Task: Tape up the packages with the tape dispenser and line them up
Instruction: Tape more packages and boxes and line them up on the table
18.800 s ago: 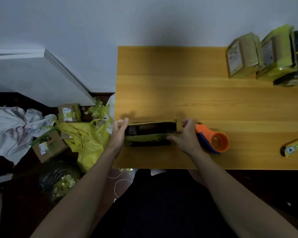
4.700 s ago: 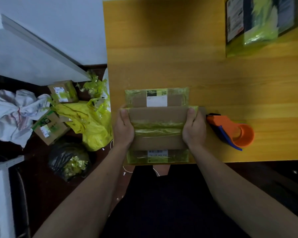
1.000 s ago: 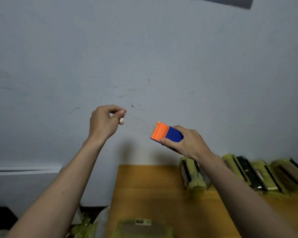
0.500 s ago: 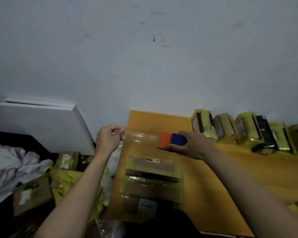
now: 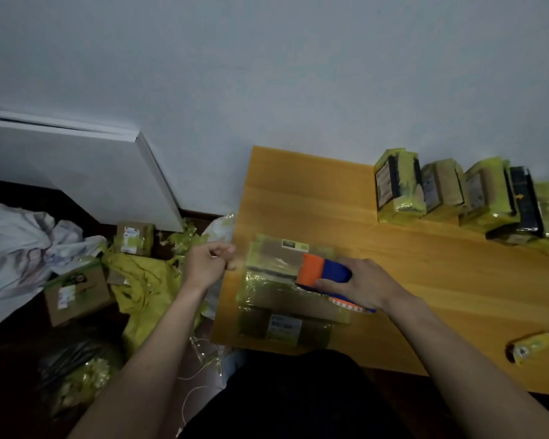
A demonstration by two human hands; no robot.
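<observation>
A stack of cardboard packages (image 5: 286, 315) wrapped in yellow-green tape lies at the near left corner of the wooden table (image 5: 425, 280). My right hand (image 5: 362, 283) grips the orange and blue tape dispenser (image 5: 322, 272) just above the stack. My left hand (image 5: 208, 264) hovers beyond the table's left edge and pinches the free end of the clear tape (image 5: 260, 267), which stretches across to the dispenser. Several taped packages (image 5: 469, 198) stand in a row at the back right by the wall.
A yellow utility knife (image 5: 534, 346) lies near the right front edge. On the floor to the left are cardboard boxes (image 5: 76, 293), yellow tape scraps (image 5: 146, 280), white cloth (image 5: 16, 245) and a dark bag (image 5: 76, 375). A white panel (image 5: 86, 172) leans on the wall.
Both hands came down from in front of the wall to just above the package stack, with the tape stretched between them. The view tipped down toward the table.
</observation>
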